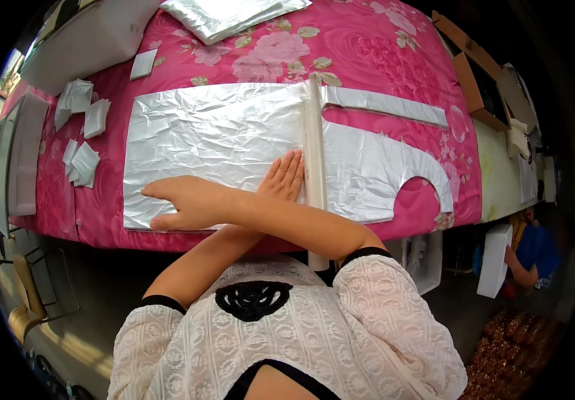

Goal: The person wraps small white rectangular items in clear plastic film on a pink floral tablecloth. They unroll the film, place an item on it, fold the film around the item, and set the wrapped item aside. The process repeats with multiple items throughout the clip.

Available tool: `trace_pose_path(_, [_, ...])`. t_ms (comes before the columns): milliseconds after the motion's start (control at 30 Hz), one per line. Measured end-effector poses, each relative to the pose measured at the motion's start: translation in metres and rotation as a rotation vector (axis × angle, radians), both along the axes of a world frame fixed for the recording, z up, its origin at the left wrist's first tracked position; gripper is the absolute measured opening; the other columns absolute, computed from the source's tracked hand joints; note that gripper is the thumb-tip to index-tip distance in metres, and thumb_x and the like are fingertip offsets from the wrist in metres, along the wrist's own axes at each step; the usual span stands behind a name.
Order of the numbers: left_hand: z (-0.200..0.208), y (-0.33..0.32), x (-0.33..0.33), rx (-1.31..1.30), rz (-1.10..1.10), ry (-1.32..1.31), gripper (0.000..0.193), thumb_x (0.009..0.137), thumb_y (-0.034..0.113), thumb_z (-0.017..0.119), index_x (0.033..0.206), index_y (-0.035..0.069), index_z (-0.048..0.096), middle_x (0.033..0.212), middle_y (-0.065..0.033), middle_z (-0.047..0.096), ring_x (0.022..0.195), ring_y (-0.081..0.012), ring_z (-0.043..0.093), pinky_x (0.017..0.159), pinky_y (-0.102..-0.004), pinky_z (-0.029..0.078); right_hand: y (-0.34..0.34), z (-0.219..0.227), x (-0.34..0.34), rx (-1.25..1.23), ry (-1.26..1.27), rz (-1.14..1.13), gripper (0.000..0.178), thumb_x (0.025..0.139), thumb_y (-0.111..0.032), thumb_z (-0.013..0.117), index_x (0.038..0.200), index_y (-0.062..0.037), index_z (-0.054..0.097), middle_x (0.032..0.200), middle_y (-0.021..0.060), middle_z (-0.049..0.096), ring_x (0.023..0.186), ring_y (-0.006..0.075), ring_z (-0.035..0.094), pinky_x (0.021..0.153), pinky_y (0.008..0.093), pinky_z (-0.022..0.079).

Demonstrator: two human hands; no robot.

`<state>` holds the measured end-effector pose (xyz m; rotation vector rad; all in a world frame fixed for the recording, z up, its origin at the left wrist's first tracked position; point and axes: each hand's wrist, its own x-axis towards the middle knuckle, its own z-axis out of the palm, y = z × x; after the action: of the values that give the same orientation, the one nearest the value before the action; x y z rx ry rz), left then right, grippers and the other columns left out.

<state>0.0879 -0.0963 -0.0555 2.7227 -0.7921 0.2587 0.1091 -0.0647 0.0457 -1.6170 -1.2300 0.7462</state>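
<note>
A silvery-white plastic sheet (pixel 214 127) lies on the pink floral cloth, wrinkled at its left part. Its right part has a narrow strip and a curved cut-out, like a folded apron. Across it, pointing away from me, lies a long pale translucent bar (pixel 315 147), its near end past the table edge. My forearms cross, the right over the left. My left hand (pixel 285 177) rests flat on the sheet right beside the bar, fingers together and stretched out. At the sheet's lower left, my right hand (pixel 184 201) is over it, thumb apart from the fingers, nothing visible in it.
Several small folded silvery packets (pixel 86 165) lie at the left. A larger folded silvery stack (pixel 234 17) lies at the far side. White bins (pixel 31 153) stand along the left, an open cardboard box (pixel 477 90) at the far right. Another person (pixel 534 257) is at the right.
</note>
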Motion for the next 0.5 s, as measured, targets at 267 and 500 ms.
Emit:
trace_pose_path(267, [0.017, -0.004, -0.001, -0.03, 0.015, 0.098, 0.092, 0.074, 0.05, 0.045, 0.135, -0.016, 0.023, 0.147, -0.0294, 0.015, 0.139, -0.0374, 0.01, 0.113, -0.0444, 0.006, -0.232, -0.016, 0.008, -0.135, -0.551, -0.429, 0.062, 0.075, -0.034, 0.067, 0.126, -0.0022, 0.05, 0.133, 0.0154, 0.047, 0.122, 0.0326, 0.044, 0.103, 0.0402, 0.034])
trace_pose_path(500, [0.051, 0.042, -0.021, -0.035, 0.122, 0.14, 0.102, 0.072, 0.051, 0.06, 0.138, -0.013, 0.017, 0.149, -0.026, 0.009, 0.14, -0.0364, 0.005, 0.113, -0.0461, 0.007, -0.219, -0.028, 0.0, -0.243, -0.681, -0.232, 0.068, 0.083, -0.051, 0.051, 0.131, -0.0038, 0.045, 0.144, 0.0126, 0.033, 0.136, 0.0332, 0.025, 0.109, 0.048, 0.02])
